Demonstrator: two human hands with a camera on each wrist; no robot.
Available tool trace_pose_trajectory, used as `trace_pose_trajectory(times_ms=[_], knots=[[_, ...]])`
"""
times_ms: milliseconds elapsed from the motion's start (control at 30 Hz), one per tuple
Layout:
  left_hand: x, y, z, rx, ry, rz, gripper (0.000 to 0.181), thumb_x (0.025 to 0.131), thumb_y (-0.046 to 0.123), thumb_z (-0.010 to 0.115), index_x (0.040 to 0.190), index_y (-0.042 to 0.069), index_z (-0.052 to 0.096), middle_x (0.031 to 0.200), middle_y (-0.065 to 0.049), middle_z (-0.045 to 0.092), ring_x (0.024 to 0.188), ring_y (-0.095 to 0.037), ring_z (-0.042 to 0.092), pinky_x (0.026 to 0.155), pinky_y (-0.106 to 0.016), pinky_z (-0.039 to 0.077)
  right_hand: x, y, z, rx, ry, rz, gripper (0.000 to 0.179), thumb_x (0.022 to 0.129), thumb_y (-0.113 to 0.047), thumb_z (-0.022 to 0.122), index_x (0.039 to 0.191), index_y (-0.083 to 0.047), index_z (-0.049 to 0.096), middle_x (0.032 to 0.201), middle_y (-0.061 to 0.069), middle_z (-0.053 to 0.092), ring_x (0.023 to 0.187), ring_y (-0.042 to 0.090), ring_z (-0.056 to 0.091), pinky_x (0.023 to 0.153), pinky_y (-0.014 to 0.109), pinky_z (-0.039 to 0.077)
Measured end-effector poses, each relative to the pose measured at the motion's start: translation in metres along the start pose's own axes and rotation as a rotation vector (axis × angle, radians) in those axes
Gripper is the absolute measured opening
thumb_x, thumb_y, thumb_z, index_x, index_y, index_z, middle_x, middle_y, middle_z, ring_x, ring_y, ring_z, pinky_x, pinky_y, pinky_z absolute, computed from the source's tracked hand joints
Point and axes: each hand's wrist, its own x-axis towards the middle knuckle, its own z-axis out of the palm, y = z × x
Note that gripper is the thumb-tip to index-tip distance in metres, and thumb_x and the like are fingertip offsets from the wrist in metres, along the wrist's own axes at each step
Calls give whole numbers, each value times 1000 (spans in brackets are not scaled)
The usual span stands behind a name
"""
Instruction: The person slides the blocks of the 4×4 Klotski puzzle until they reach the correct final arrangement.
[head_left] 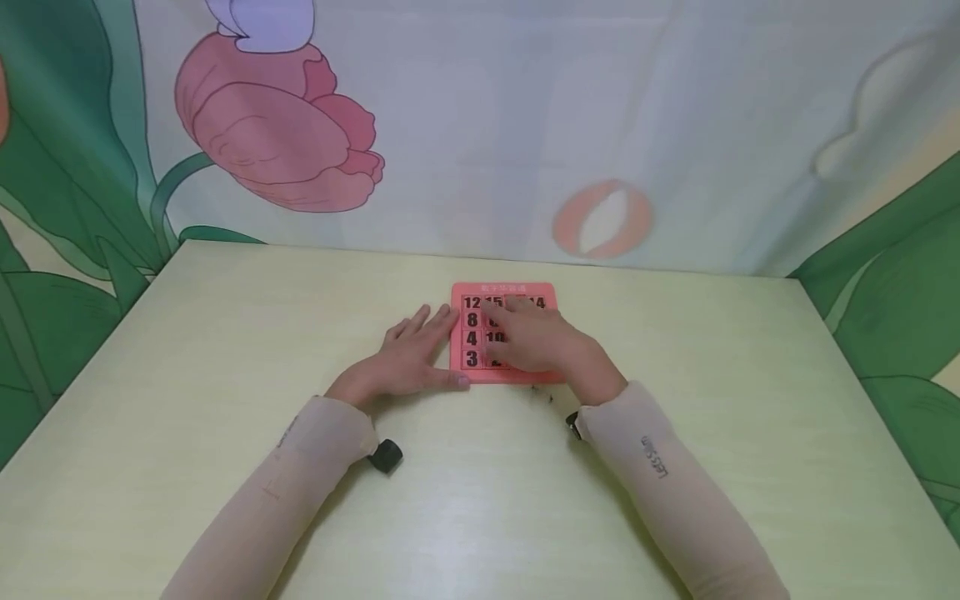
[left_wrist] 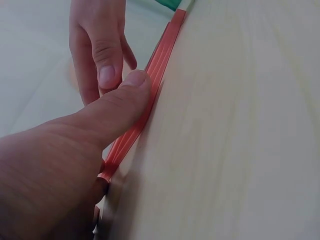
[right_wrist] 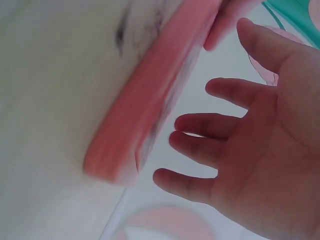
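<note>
Nearest you, your beige fabric sleeves (head_left: 255, 492) reach over the pale, wood-grained table (head_left: 480, 517). Your left hand (head_left: 405, 358) braces with straight, spread fingers along the left edge of a flat, rectangular pink number puzzle (head_left: 510, 377), thumb at its near-left corner. That puzzle lies between your hands, mid-table. Your right hand (head_left: 536, 337) is spread wide over its face, gripping nothing, fingertips seemingly just clear. If your left hand eases off, a sideways push could skid the puzzle; spread right fingers might nudge an unintended square while hiding numbers. Beyond hangs a white, flower-printed curtain (head_left: 487, 125).
</note>
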Motion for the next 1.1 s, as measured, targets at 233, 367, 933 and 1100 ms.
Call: trace_pose_trajectory(times_ms=[233, 367, 933, 1100], knots=[[-2, -4, -4, -2, 3, -13, 112, 85, 68, 67, 164, 19, 5, 170, -2, 0, 153, -27, -13, 120, -52, -5, 8, -12, -1, -17, -32, -47, 73, 102, -49, 54, 163, -20, 24, 167, 13, 14, 153, 31, 8, 119, 58, 13], [-3, -5, -5, -12, 8, -14, 112, 85, 68, 67, 164, 19, 5, 170, -1, 0, 153, -26, -14, 120, -52, -6, 9, -10, -5, -13, -45, -20, 75, 102, -48, 54, 163, -18, 22, 167, 13, 16, 153, 32, 8, 118, 62, 13], [3, -4, 0, 4, -9, -4, 111, 86, 69, 65, 164, 20, 5, 170, -2, 0, 153, -27, -13, 120, -53, -5, 12, -11, 0, -23, 0, -30, 66, 105, -41, 50, 162, -18, 27, 166, 15, 21, 153, 31, 14, 118, 60, 18], [3, -3, 0, -12, -11, 8, 111, 85, 69, 66, 164, 19, 4, 169, 1, 0, 153, -28, -14, 119, -55, -5, 21, -26, 5, -18, 7, -97, 64, 106, -42, 49, 162, -19, 27, 165, 13, 23, 153, 30, 13, 117, 61, 19]])
